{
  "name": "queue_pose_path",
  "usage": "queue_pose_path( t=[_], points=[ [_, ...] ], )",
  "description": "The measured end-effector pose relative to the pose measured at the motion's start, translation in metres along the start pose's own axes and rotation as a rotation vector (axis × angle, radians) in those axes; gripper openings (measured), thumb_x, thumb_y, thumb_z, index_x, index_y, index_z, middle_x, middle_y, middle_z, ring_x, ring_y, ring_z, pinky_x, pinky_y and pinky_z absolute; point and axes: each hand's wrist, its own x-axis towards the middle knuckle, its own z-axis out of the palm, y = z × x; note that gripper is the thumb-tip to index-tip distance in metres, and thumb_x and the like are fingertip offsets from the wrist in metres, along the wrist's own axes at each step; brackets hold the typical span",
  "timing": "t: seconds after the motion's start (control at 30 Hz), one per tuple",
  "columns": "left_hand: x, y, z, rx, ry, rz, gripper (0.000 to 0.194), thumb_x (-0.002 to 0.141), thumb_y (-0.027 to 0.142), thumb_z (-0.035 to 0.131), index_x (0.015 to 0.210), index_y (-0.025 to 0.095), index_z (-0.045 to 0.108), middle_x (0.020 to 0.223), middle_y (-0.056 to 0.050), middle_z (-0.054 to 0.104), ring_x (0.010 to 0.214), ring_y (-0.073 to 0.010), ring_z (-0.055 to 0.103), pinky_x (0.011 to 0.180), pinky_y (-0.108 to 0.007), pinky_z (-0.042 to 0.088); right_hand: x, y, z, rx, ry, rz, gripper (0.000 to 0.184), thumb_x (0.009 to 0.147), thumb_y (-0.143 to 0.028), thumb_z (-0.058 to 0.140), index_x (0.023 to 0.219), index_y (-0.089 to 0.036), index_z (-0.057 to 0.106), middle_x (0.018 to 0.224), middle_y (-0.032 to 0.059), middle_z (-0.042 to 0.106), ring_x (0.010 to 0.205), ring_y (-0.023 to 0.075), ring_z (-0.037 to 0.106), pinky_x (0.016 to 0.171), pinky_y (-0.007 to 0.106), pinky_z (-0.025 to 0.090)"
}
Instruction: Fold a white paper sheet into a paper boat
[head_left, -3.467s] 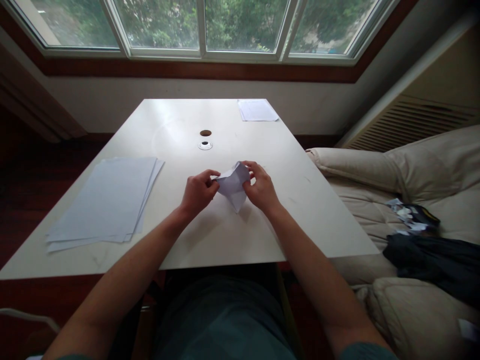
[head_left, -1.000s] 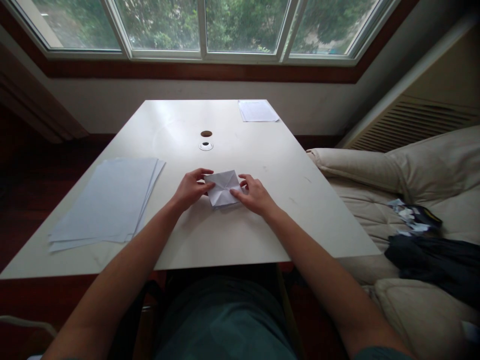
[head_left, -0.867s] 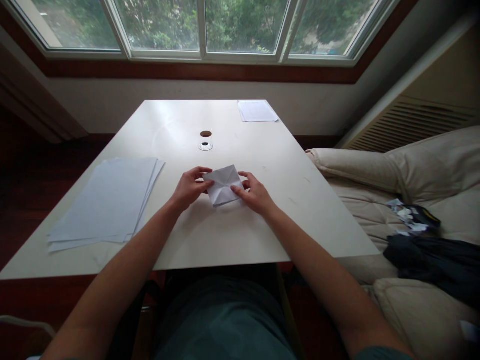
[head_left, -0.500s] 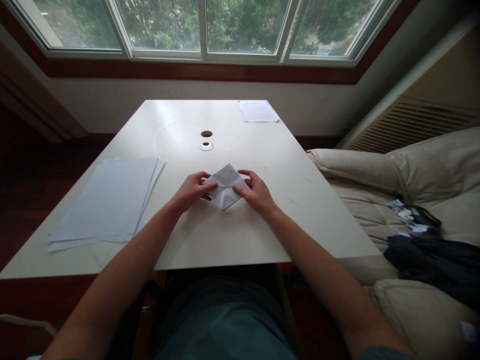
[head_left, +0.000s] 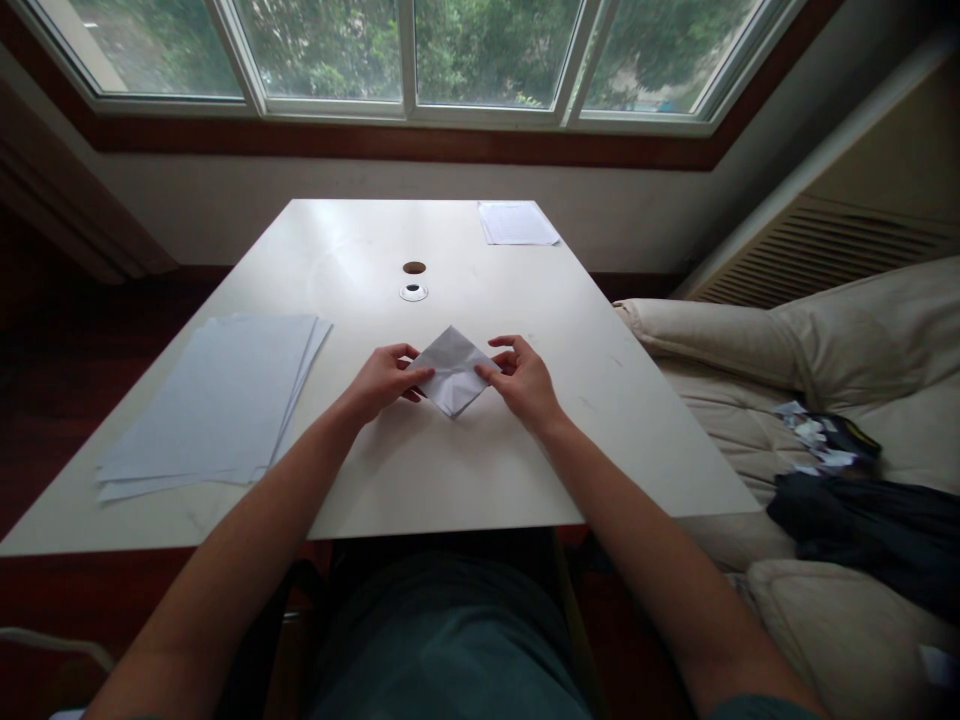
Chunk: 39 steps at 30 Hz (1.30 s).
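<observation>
White tabletop (head_left: 465, 470) filled most of the view under a wide window (head_left: 405, 60), and at its middle, just ahead of the person's body, lay a square of white paper folded into a diamond (head_left: 453, 371), creased, with one corner pointing toward the person. Its lower tip hung over bare table, and I could not tell whether the whole fold was resting flat or lifted slightly. The left hand (head_left: 384, 381) was closed on the paper's left corner, palm down, gripping it between the thumb and the bent fingers. The right hand (head_left: 524, 378) was half open, its fingers loosely curled and a little spread, with the fingertips (head_left: 484, 371) at the paper's right corner; whether it was actually pinching the paper I could not tell. Left of the hands, and well clear of them, lay a loose stack of white paper sheets (head_left: 210, 400), its edges fanned slightly. Farther up the table, near the far edge, sat a smaller pile of sheets (head_left: 517, 223), with a round hole (head_left: 413, 267) and a ringed grommet (head_left: 413, 292) between it and the hands. Beyond the table's right edge stood a cream couch (head_left: 712, 340), holding scraps of paper (head_left: 814, 435) and a dark cloth (head_left: 862, 530).
</observation>
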Motion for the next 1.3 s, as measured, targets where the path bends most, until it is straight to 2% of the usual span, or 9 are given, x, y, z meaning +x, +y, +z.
queue_pose_path(
  t=[0.27, 0.47, 0.57, 0.67, 0.8, 0.9, 0.97, 1.1, 1.3],
  points=[
    [-0.002, -0.002, -0.002, 0.39, 0.054, 0.085, 0.041, 0.074, 0.047, 0.074, 0.1, 0.017, 0.063, 0.059, -0.001, 0.067, 0.045, -0.0136, 0.056, 0.045, -0.022, 0.039, -0.001, -0.003, -0.007, -0.227, -0.026, -0.052, 0.035, 0.078, -0.032, 0.068, 0.111, -0.024, 0.059, 0.088, 0.0021, 0.067, 0.067, 0.015, 0.062, 0.063, 0.029, 0.051],
    [0.0, -0.008, -0.003, 0.777, 0.143, 0.195, 0.038, 0.075, 0.048, 0.071, 0.102, 0.021, 0.065, 0.063, 0.0, 0.063, 0.058, -0.0175, 0.059, 0.056, -0.025, 0.038, 0.0, 0.002, -0.007, -0.331, -0.077, -0.036, 0.033, 0.079, -0.021, 0.064, 0.111, -0.023, 0.058, 0.093, 0.0032, 0.068, 0.071, 0.0153, 0.063, 0.068, 0.03, 0.052],
    [0.0, -0.013, -0.002, 0.905, 0.148, 0.251, 0.044, 0.077, 0.046, 0.07, 0.113, 0.022, 0.063, 0.08, -0.004, 0.067, 0.072, -0.021, 0.062, 0.065, -0.028, 0.044, -0.001, 0.003, -0.006, -0.48, -0.078, -0.152, 0.03, 0.078, -0.017, 0.063, 0.108, -0.021, 0.061, 0.099, 0.0058, 0.068, 0.085, 0.0199, 0.062, 0.082, 0.037, 0.051],
    [0.001, -0.015, -0.003, 0.967, 0.162, 0.439, 0.046, 0.076, 0.036, 0.072, 0.12, 0.023, 0.062, 0.112, -0.01, 0.064, 0.1, -0.0266, 0.06, 0.087, -0.037, 0.048, -0.001, 0.004, -0.007, -0.607, -0.076, -0.296, 0.026, 0.078, -0.013, 0.063, 0.102, -0.021, 0.067, 0.105, 0.0078, 0.067, 0.101, 0.0246, 0.057, 0.095, 0.042, 0.046],
    [0.004, -0.015, -0.004, 0.91, -0.017, 0.644, 0.026, 0.08, 0.019, 0.065, 0.105, 0.023, 0.071, 0.12, -0.007, 0.063, 0.113, -0.0248, 0.055, 0.1, -0.039, 0.045, 0.0, 0.006, -0.008, -0.594, -0.24, -0.411, 0.026, 0.081, -0.005, 0.058, 0.093, -0.023, 0.073, 0.094, 0.0049, 0.072, 0.1, 0.0227, 0.058, 0.092, 0.036, 0.048],
    [0.003, -0.012, -0.005, 0.887, -0.18, 0.641, 0.022, 0.082, 0.012, 0.056, 0.093, 0.022, 0.073, 0.108, -0.005, 0.069, 0.103, -0.0216, 0.06, 0.097, -0.036, 0.046, 0.0, 0.004, -0.01, -0.599, -0.361, -0.452, 0.029, 0.081, -0.003, 0.055, 0.089, -0.023, 0.075, 0.091, 0.004, 0.074, 0.096, 0.0213, 0.061, 0.091, 0.034, 0.049],
    [0.0, -0.009, -0.007, 0.908, -0.238, 0.619, 0.026, 0.078, 0.012, 0.06, 0.099, 0.023, 0.073, 0.11, -0.005, 0.069, 0.105, -0.0226, 0.06, 0.099, -0.038, 0.045, -0.002, 0.0, -0.012, -0.605, -0.396, -0.452, 0.028, 0.081, -0.005, 0.056, 0.092, -0.023, 0.075, 0.097, 0.0044, 0.074, 0.097, 0.0212, 0.062, 0.092, 0.035, 0.048],
    [-0.006, -0.004, -0.01, 0.955, -0.281, 0.589, 0.043, 0.073, 0.022, 0.071, 0.115, 0.027, 0.068, 0.122, -0.005, 0.065, 0.117, -0.0265, 0.055, 0.106, -0.044, 0.038, -0.005, -0.009, -0.017, -0.637, -0.412, -0.425, 0.034, 0.075, -0.009, 0.061, 0.103, -0.024, 0.072, 0.113, 0.0055, 0.07, 0.105, 0.0227, 0.062, 0.097, 0.038, 0.046],
    [0.003, -0.008, -0.011, 0.842, -0.262, 0.568, 0.024, 0.088, 0.041, 0.062, 0.102, 0.026, 0.075, 0.112, -0.005, 0.071, 0.106, -0.0224, 0.062, 0.098, -0.036, 0.044, -0.002, -0.007, -0.019, -0.612, -0.408, -0.383, 0.029, 0.077, -0.018, 0.065, 0.105, -0.024, 0.071, 0.113, 0.0063, 0.07, 0.108, 0.023, 0.062, 0.098, 0.039, 0.044]
  ],
)
